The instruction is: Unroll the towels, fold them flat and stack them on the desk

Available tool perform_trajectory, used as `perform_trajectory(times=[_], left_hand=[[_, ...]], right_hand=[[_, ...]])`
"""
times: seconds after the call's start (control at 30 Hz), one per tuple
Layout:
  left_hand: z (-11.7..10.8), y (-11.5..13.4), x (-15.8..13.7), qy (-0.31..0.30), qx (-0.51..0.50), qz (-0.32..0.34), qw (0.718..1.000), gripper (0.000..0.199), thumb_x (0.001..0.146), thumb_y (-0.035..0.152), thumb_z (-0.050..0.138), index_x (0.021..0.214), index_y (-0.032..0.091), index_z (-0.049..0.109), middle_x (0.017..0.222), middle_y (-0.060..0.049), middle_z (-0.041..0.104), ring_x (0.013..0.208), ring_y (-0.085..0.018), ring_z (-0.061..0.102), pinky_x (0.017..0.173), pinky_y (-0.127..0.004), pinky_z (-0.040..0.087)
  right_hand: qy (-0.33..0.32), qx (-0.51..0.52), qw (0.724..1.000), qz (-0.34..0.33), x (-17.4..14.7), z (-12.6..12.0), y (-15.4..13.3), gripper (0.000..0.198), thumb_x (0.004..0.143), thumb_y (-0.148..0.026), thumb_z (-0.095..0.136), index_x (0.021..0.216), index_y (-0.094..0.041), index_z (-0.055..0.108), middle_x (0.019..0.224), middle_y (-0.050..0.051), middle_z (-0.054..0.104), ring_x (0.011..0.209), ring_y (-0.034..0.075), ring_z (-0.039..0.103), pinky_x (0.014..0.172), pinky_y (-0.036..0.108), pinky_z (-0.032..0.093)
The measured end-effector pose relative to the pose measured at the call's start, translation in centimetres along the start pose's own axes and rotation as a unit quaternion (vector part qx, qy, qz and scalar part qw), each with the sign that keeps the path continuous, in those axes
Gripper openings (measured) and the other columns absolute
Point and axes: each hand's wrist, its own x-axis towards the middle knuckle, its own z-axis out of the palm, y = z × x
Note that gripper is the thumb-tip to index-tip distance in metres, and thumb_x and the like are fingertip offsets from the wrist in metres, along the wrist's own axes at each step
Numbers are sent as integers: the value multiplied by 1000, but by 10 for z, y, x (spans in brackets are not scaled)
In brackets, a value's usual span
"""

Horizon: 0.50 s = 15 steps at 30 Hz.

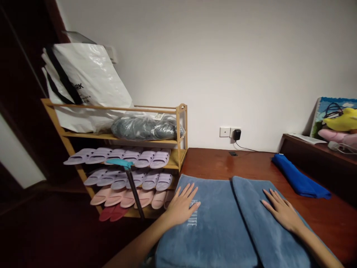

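A blue-grey plush towel (220, 230) lies on the reddish-brown table (209, 160), its right part folded over so that an edge runs down the middle. White embroidered lettering shows on its left part. My left hand (182, 204) rests flat on that left part beside the lettering, fingers spread. On the folded right part lies my right hand (283, 210), also flat with the fingers apart. Neither hand grips anything. The towel's near edge runs out of the bottom of the view.
A folded royal-blue cloth (301, 178) lies at the table's right. Left stands a wooden shoe rack (182, 137) with several slippers (145, 158), a plastic-wrapped bundle (145, 127) and a large white bag (92, 74). A black plug (237, 134) sits in the wall socket.
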Motion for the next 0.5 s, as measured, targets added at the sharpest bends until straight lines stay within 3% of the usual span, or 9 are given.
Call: perform_trajectory(times=[0.13,0.5], left_hand=[[6,-5,-3,-10,6,-5,1000,59,95,57,27,145,26,29,151,-6,24,140,-24,17,111,-49,13],[7,-5,-2,-18,8,-5,1000,61,94,59,26,145,24,30,152,-6,22,140,-24,16,112,-49,13]], right_hand=[[-8,-29,1000,-3,0,10,20,74,81,-74,25,143,-33,28,151,2,19,140,21,13,113,46,21],[-34,-13,999,1,-2,-2,60,76,79,-74,27,143,-32,28,151,1,19,140,20,12,114,46,19]])
